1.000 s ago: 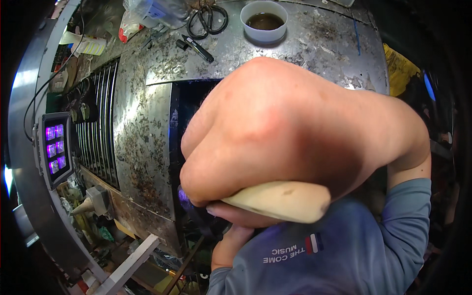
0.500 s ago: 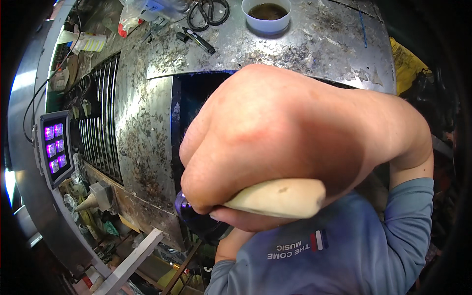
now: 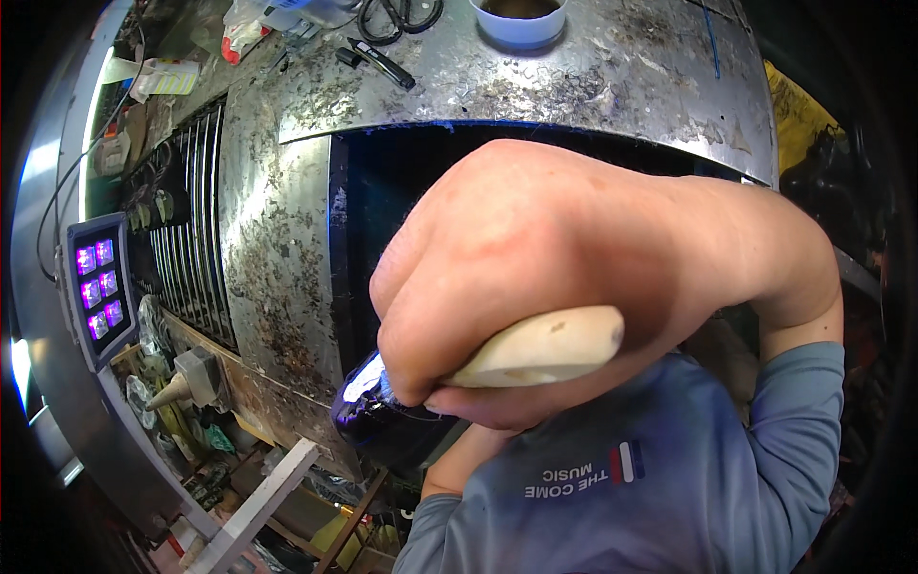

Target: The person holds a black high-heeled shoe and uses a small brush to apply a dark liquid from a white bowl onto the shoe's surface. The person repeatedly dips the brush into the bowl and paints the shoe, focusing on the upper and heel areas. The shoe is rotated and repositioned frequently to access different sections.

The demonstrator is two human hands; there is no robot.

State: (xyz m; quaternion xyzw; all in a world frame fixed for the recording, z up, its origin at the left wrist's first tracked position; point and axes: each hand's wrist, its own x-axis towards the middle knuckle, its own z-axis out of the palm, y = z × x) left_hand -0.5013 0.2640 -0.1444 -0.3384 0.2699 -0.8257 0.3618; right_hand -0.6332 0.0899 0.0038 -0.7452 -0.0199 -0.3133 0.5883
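My right hand [image 3: 516,258] is closed in a fist round a pale wooden handle [image 3: 545,349], whose blunt end sticks out toward my wrist. The working end of this tool is hidden beneath the fist. Just under the knuckles is a dark, glossy, rounded piece [image 3: 387,430] like the toe of a shoe, catching a bluish shine. Only the forearm [image 3: 469,457] of my left arm shows, passing in front of my grey-blue shirt. The left hand itself is hidden behind the right hand and the dark piece.
Behind the fist, a dark opening [image 3: 382,182] cuts into the stained metal bench [image 3: 277,249]. A white bowl of dark liquid [image 3: 521,29], a black marker [image 3: 382,65] and black-handled scissors [image 3: 397,19] lie at the back. A purple-lit lamp [image 3: 100,287] stands left, near a metal grille [image 3: 196,239].
My right fist has shifted a little to the right, and the wooden handle has risen. More of the dark glossy piece shows below the knuckles. The view has tilted slightly downward.
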